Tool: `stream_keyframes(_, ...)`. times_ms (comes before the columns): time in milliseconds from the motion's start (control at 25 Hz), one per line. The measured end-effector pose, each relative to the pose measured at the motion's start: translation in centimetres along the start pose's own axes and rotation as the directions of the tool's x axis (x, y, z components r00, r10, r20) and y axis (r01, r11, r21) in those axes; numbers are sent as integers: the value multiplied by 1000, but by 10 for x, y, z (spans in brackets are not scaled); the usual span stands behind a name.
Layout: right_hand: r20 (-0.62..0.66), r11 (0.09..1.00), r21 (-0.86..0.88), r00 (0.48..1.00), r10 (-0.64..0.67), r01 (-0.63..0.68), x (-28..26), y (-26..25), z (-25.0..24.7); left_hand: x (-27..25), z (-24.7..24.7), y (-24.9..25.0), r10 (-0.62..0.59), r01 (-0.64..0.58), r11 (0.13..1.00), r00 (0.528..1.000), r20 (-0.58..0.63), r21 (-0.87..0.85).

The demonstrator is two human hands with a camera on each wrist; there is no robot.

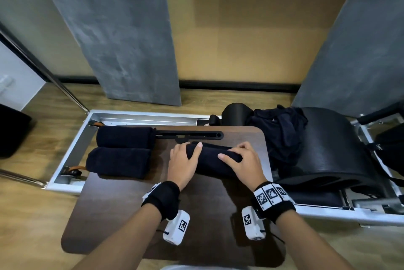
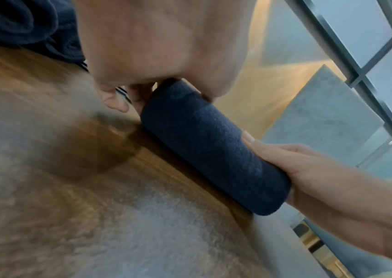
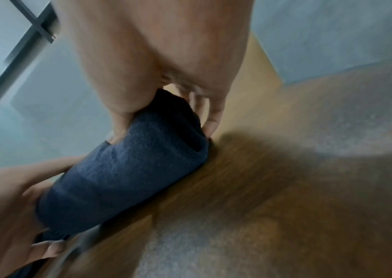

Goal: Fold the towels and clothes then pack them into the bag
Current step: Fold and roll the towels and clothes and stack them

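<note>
A rolled dark blue towel (image 1: 211, 159) lies across the middle of the dark wooden table (image 1: 135, 208). My left hand (image 1: 184, 160) grips its left end, fingers curled over the top. My right hand (image 1: 239, 159) grips its right end, thumb on the near side. The left wrist view has the roll (image 2: 214, 148) on the tabletop with a hand at each end; the right wrist view has the same roll (image 3: 128, 173). Two more rolled dark towels (image 1: 124, 139) (image 1: 119, 161) lie side by side at the table's left. Dark clothes (image 1: 282, 131) are heaped on the black curved pad at right.
A black slotted bar (image 1: 190, 134) lies at the table's far edge. Behind the table runs a silver metal frame (image 1: 72, 149) with a black arched pad (image 1: 334, 149) at right. Grey wall panels stand behind. A black bin (image 1: 11, 131) sits far left on the wood floor.
</note>
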State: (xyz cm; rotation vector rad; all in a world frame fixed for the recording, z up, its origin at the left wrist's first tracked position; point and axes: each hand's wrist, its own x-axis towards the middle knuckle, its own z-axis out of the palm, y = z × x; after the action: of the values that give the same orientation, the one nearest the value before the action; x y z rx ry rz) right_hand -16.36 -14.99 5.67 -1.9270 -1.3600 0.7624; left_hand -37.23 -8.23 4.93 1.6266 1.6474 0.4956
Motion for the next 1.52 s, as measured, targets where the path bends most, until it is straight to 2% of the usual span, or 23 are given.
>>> stream_keyframes(160, -104, 946, -126, 952, 286, -298, -2, -3, 4, 15, 5, 6, -115, 115, 990, 993, 6, -79)
stream_keyframes(280, -139, 923, -133, 929, 344, -362, -3, -6, 7, 21, 8, 14, -231, 231, 966, 973, 17, -114)
stream_keyframes(400, -166, 920, -76, 915, 368, -384, -6, -11, 11, 20, 8, 16, -269, 269, 953, 963, 22, -139)
stream_keyframes(480, -161, 919, 21, 906, 392, -394, -10, -13, 13, 15, 7, 14, -275, 273, 939, 961, 21, -209)
stream_keyframes(560, -127, 886, 201, 886, 446, -418, -16, -15, 14, 9, 5, 12, -284, 281, 907, 958, 36, -314)
stream_keyframes(680, -44, 737, 513, 844, 535, -440, -27, -18, 12, -3, 1, 12, -272, 285, 846, 958, 95, -450)
stream_keyframes(760, -15, 651, 631, 833, 554, -422, -41, -25, 13, -15, -5, 9, -257, 289, 815, 957, 134, -503)
stream_keyframes(800, -13, 627, 668, 835, 549, -402, -50, -30, 14, -21, -9, 6, -249, 298, 784, 954, 164, -544)
stream_keyframes(880, 6, 545, 767, 854, 519, -337, -69, -43, 21, -33, -21, -4, -243, 353, 668, 935, 257, -655)
stream_keyframes(1000, 81, 362, 894, 891, 448, -263, -94, -64, 38, -50, -37, -20, -225, 475, 473, 880, 419, -742)
stream_keyframes(1080, 87, 314, 917, 893, 442, -245, -107, -79, 54, -62, -53, -35, -218, 513, 400, 858, 465, -760)
stream_keyframes(1120, 66, 342, 909, 892, 448, -239, -112, -86, 64, -67, -61, -44, -223, 503, 411, 864, 451, -760)
stream_keyframes(1160, 23, 413, 880, 889, 458, -236, -118, -93, 74, -72, -70, -54, -233, 466, 465, 885, 403, -753)
stream_keyframes(1240, -141, 688, 686, 884, 446, -237, -129, -106, 99, -83, -93, -74, -183, 278, 681, 960, 210, -677)
stream_keyframes(1280, -235, 824, 516, 887, 398, -233, -135, -112, 112, -89, -106, -84, -105, 147, 800, 989, 105, -582)
stream_keyframes(1320, -297, 912, 348, 898, 325, -215, -140, -117, 123, -94, -116, -92, -6, 18, 891, 1000, 27, -453)
stream_keyframes(1400, -313, 978, 144, 931, 189, -151, -147, -136, 152, -103, -140, -113, 139, -145, 967, 989, -44, -212)
stream_keyframes(1520, -278, 985, 119, 948, 154, -126, -144, -159, 187, -106, -173, -146, 143, -162, 981, 976, -165, -105)
